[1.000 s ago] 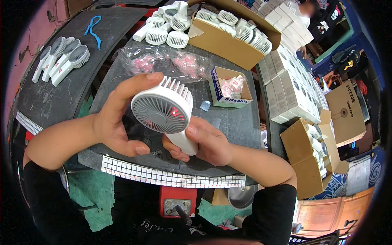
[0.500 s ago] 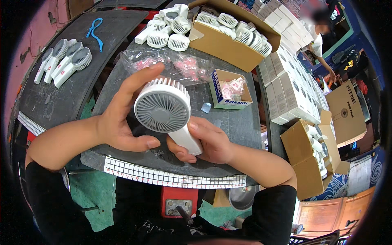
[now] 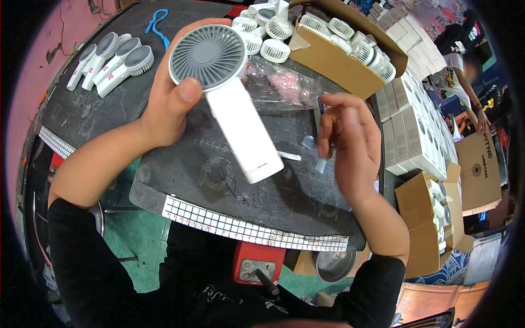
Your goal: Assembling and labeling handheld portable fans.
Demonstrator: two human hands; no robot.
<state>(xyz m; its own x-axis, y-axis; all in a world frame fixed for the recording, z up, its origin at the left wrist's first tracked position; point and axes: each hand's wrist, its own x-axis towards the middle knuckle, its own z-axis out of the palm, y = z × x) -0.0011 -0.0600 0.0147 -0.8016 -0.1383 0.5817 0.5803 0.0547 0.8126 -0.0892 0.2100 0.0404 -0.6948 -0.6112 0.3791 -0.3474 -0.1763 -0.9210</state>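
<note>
My left hand (image 3: 169, 101) is closed around the round head of a white handheld fan (image 3: 246, 131), thumb on the rim of its grey grille. The fan hangs tilted above the dark table, its handle pointing down to the right. My right hand (image 3: 353, 139) is off the fan, raised over the table's right side with fingers loosely bent and apart; nothing shows in them. Behind it, the small carton is mostly hidden. Beyond the fan lies a clear plastic bag (image 3: 284, 87) with pink-and-white small pieces.
Several white fans (image 3: 117, 60) lie on the left table beside a blue strap (image 3: 157, 27). More fans fill a cardboard box (image 3: 339, 63) at the back. Stacked white boxes (image 3: 407, 136) and another open carton (image 3: 418, 218) stand right. A gridded ruler strip (image 3: 246, 227) edges the table. Another person stands far right.
My right hand has let go of the fan handle and moved right and up to the small carton. My left hand has taken the fan's head, and the fan has moved up and left.
</note>
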